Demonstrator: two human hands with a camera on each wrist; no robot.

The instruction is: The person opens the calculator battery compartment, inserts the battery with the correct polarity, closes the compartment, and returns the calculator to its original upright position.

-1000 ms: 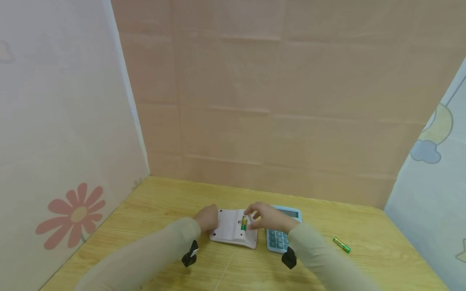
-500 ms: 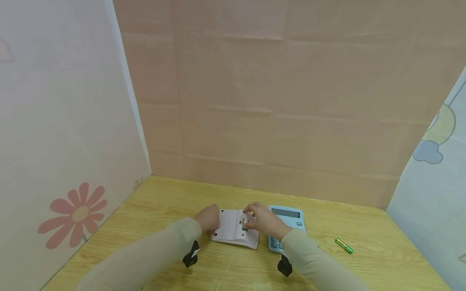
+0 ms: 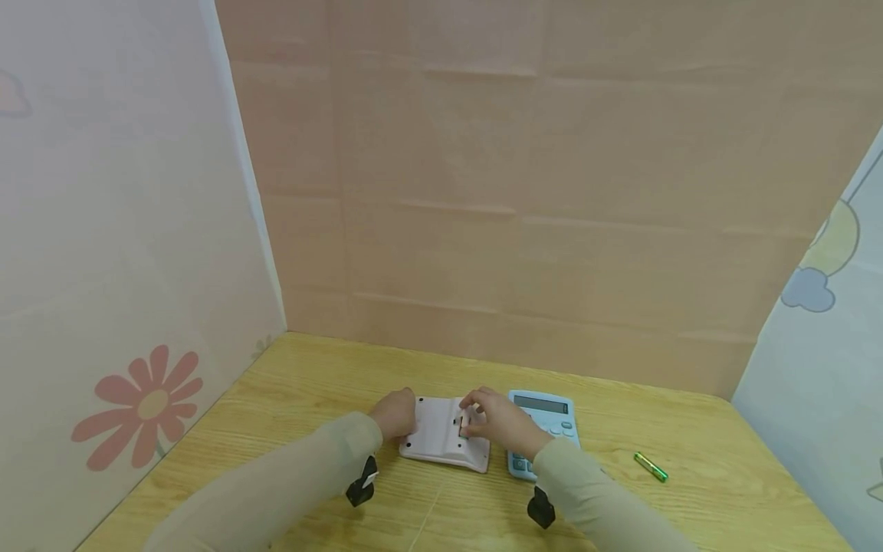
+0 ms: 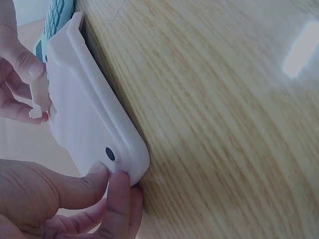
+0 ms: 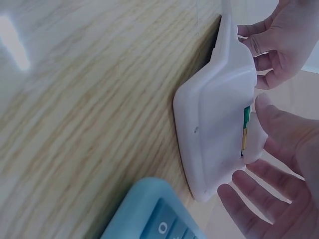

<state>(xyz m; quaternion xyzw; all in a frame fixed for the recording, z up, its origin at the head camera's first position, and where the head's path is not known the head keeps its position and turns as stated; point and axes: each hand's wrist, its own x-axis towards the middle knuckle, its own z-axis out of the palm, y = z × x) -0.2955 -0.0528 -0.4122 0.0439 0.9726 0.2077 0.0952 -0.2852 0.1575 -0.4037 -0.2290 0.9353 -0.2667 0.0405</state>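
Note:
A pale pink calculator (image 3: 436,437) lies back side up on the table. My left hand (image 3: 395,414) grips its left end, thumb (image 4: 84,189) on the back near a black foot (image 4: 110,154) and fingers around the edge. My right hand (image 3: 503,423) is over the battery slot and pinches a small pale battery cover (image 4: 40,93) between thumb and fingers. Beneath the cover, a green and gold battery (image 5: 245,130) shows as a thin strip in the slot in the right wrist view. The cover stands tilted over the opening, not flush.
Just right of the pink calculator, a light blue calculator (image 3: 545,406) lies face up, partly under my right arm. A loose green battery (image 3: 651,466) lies farther right on the wooden table (image 3: 331,360). A patterned wall sheet (image 3: 159,253) borders the left side.
My right hand has moved slightly left over the slot, with the cover now hiding the battery from the head view. The left hand keeps its grip on the pink calculator.

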